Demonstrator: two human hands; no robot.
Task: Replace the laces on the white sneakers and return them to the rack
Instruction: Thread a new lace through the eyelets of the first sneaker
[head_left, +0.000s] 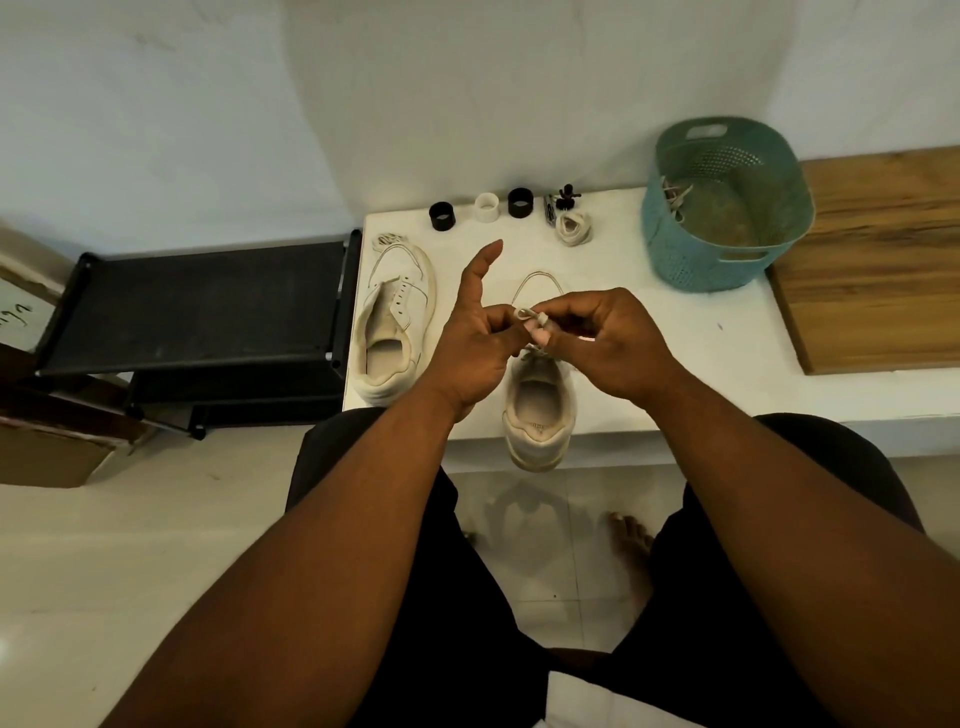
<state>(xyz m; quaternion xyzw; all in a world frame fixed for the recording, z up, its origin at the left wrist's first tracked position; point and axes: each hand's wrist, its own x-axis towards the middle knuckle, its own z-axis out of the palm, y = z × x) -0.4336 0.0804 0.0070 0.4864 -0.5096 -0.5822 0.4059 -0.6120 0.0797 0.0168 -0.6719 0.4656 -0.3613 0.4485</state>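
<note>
A white low-top leather sneaker (537, 410) stands on the white tabletop (649, 332) with its heel at the near edge, toe pointing away, and it serves as the landmark here. Directly above its tongue both hands work a thin off-white cotton lace (524, 314). The right hand (605, 345) has its grip pressed together, thumb and forefinger pinching the lace end; the left hand (475, 338) pinches the same lace with its lower fingers curled while the index finger points straight out. A loop of the lace arcs beyond the sneaker's toe. Whether a knot is being formed or a tip fed through an eyelet is hard to say, since the fingers hide the crossing.

To the left of this sneaker lies the second white sneaker (395, 322), its eyelets bare, with a loose lace draped near its toe. Further left stands the black metal shoe rack (197, 306). Beyond the landmark sneaker sit a coiled spare lace (573, 228) and three short black and white rings (487, 209). To its right and beyond is a teal perforated plastic basket (727, 208) holding what look like more laces.

The lace is probably light, limp and a little slippery, so it is best held close to its stiff tip. The sneaker looks light with a firm heel; the heel collar seems the sound place to lift it.
</note>
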